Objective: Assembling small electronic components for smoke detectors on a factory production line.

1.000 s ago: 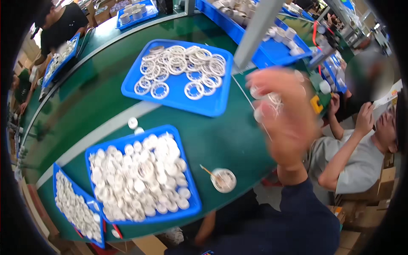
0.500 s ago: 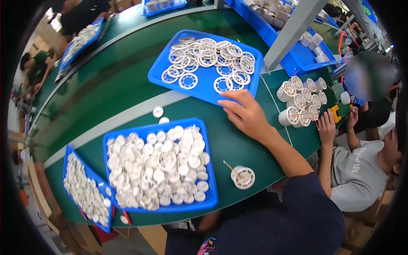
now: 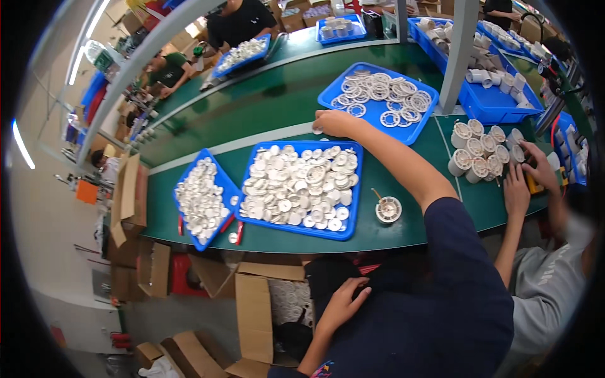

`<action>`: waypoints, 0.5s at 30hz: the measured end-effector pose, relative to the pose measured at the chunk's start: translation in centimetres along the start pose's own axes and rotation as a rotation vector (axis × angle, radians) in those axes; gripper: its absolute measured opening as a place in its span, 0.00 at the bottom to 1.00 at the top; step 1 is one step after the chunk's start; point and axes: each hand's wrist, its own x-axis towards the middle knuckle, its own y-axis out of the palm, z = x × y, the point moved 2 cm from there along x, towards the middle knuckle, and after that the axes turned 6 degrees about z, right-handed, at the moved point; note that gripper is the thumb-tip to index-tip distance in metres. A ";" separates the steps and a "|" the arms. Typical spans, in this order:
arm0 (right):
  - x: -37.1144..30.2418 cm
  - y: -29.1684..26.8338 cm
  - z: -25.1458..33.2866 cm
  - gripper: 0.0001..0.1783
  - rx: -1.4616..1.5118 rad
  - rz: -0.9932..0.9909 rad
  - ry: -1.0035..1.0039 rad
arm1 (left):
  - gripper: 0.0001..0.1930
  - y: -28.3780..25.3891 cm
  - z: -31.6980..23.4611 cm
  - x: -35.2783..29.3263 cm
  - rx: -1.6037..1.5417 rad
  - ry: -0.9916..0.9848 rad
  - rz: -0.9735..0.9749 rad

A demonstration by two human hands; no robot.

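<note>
My right hand reaches across the green table, its fingertips closed on a small white round cap behind the large tray. That blue tray holds a heap of similar white caps. Down by my lap, my left hand lies with its fingers stretched out and nothing in them. Beyond my right forearm, another blue tray carries white slotted rings. On the table in front of me stands one white cylindrical part with a ring on top and a thin stick-like piece protruding.
A tilted blue tray of small white parts adjoins the large tray on the left. Several white cylinders stand at right, near a co-worker's hands. A grey post rises behind them. Open cardboard boxes sit below the table edge.
My right hand has moved left from the ring tray's edge to the loose cap. The view has shifted, bringing my left hand and the boxes into sight. A co-worker's hand has moved to the cylinders.
</note>
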 end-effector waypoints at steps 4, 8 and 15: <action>-0.6 0.8 0.4 0.15 -0.039 -0.133 0.036 | 0.15 -1.8 -4.6 0.3 0.009 0.105 -0.159; -3.4 -1.1 2.1 0.20 0.109 -0.245 0.172 | 0.17 -2.2 -7.0 2.6 0.103 0.233 -0.260; -15.3 -7.1 7.3 0.17 0.489 -0.513 0.100 | 0.29 -1.7 -6.6 7.6 0.149 0.285 -0.326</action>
